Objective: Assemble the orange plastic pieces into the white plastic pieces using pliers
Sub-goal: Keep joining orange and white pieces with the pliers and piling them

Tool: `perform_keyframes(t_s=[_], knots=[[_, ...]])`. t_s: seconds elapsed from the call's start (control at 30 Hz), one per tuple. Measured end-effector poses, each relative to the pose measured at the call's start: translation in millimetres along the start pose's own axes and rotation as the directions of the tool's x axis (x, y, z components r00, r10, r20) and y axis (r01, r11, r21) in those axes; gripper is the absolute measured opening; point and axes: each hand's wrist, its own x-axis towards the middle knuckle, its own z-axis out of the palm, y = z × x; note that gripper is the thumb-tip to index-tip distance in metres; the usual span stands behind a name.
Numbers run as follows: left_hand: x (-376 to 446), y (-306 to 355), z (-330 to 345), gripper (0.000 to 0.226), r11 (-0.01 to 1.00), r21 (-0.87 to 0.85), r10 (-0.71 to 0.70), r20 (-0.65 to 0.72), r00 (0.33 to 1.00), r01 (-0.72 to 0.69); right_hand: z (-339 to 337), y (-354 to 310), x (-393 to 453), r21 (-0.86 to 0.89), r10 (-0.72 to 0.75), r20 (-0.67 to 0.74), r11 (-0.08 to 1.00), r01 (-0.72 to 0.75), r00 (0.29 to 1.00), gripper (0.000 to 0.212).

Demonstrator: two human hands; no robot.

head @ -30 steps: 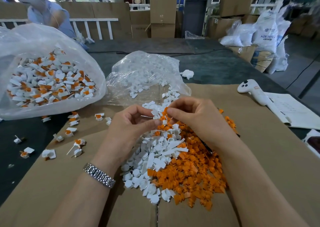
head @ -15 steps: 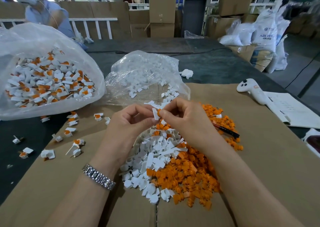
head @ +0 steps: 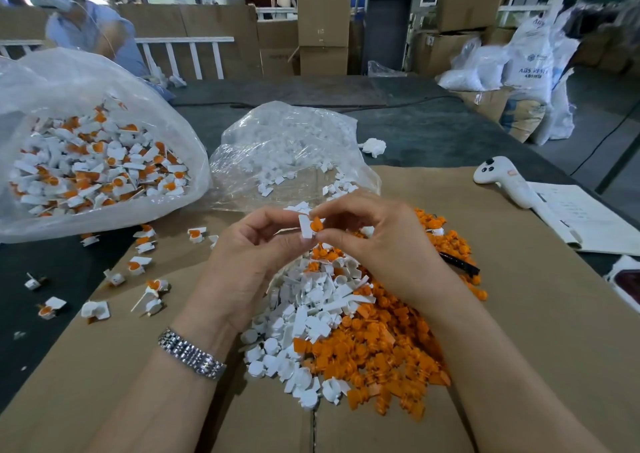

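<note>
Left hand: your left hand (head: 249, 255) pinches a white piece (head: 306, 226) between thumb and fingers, above the pile.
Right hand: your right hand (head: 374, 241) pinches an orange piece (head: 316, 224) against that white piece.
White pile: loose white pieces (head: 304, 314) lie on the cardboard (head: 519, 331), near you, below your hands.
Orange pile: orange pieces (head: 381, 352) lie touching the white ones, on their right.
Pliers: a dark handle (head: 462, 265) shows right of your right hand.
Left bag: a clear bag (head: 93, 161) holds assembled pieces, far left.
</note>
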Motion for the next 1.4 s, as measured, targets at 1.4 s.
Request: perform_keyframes(t_s=[1.4], knots=[[2, 2, 6, 0.019, 0.99, 0.015, -0.135, -0.165, 0.977, 0.14, 14, 3, 1, -0.353, -0.104, 0.064, 0.928, 0.12, 0.993, 0.022]])
